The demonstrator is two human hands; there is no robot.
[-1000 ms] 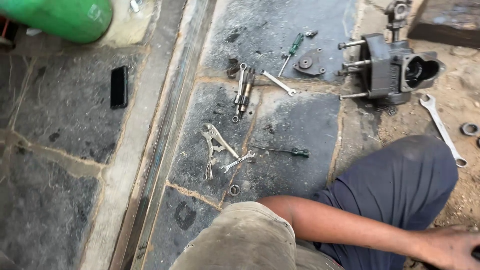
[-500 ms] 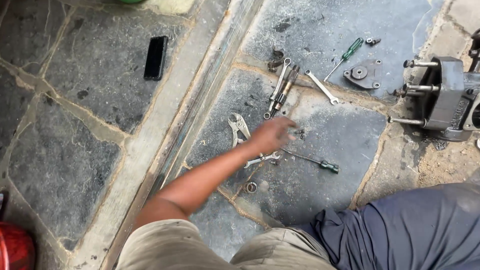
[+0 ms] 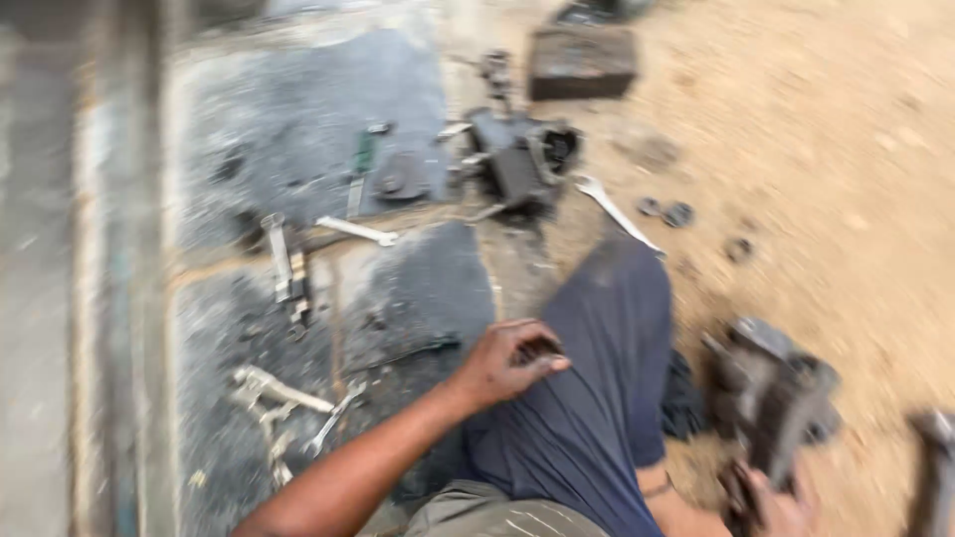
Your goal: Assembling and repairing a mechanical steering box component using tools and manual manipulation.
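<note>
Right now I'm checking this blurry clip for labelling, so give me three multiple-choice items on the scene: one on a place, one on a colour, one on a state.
1. Where is the left hand?
A. flat on the sand
B. over the knee of the dark blue trouser leg
C. on the screwdriver

2. What colour is the handle of the screwdriver on the stone slab?
A. green
B. red
C. yellow

3. How are the fingers of the left hand?
A. spread flat
B. curled round a small dark object
C. hidden

Answers: 1 B, the hand hangs above the knee; 2 A, the handle shows green despite the blur; 3 B, the fingers close on something dark, too blurred to name.
</note>
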